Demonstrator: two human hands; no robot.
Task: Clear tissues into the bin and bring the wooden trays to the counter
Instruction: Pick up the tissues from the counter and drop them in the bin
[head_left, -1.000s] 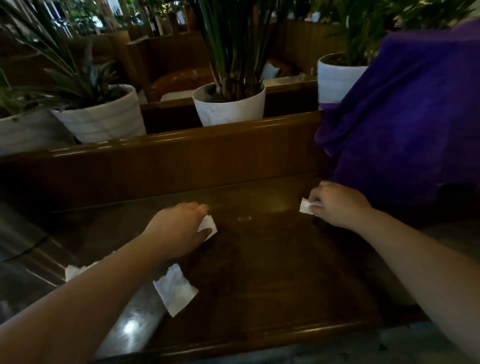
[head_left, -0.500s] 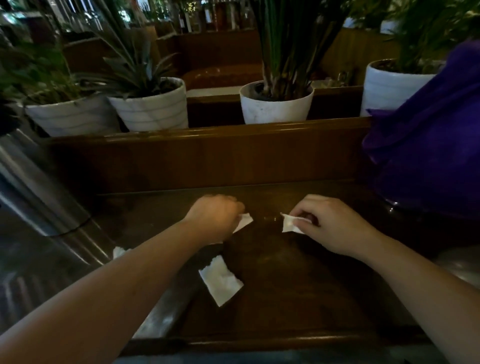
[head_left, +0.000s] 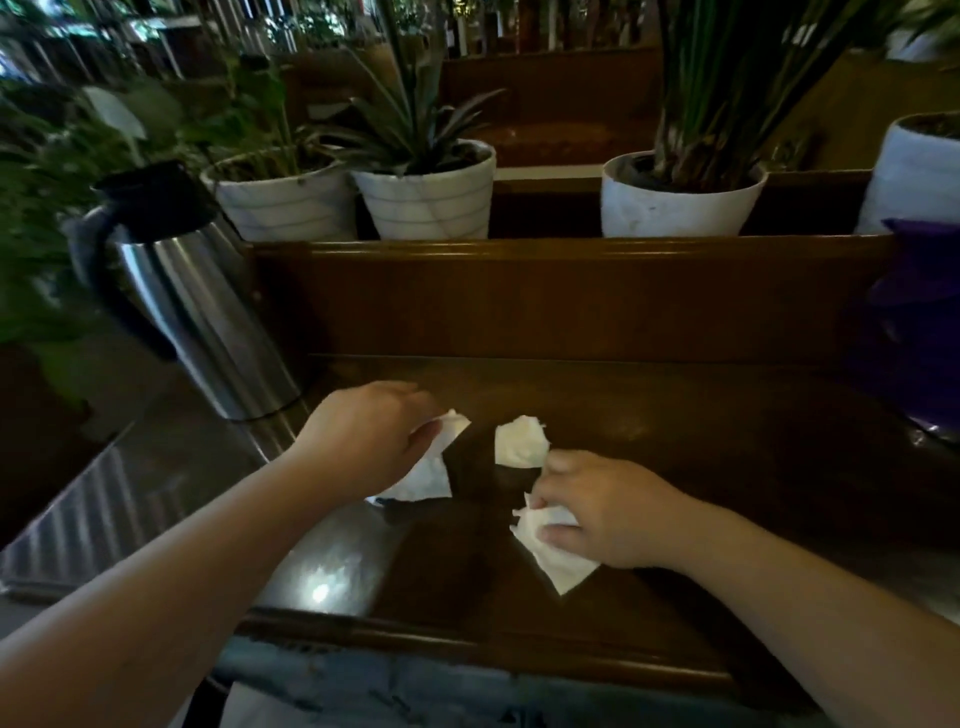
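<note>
Several white tissues lie on a dark wooden table. My left hand is curled over the table's left part, fingers pinching a tissue. A larger tissue piece shows just below that hand; I cannot tell whether it is a separate sheet. My right hand is closed on a crumpled tissue near the front middle. A small tissue sits right above its fingertips, touching them. No bin or wooden tray is in view.
A tall steel thermos jug stands at the table's back left. Beside it runs a reflective metal surface. White plant pots line the ledge behind a raised wooden back panel. A purple cloth covers something at right.
My right hand came toward me and left, landing on the tissue that lay loose at the front. My left hand kept its tissue. The view swung left, revealing the thermos.
</note>
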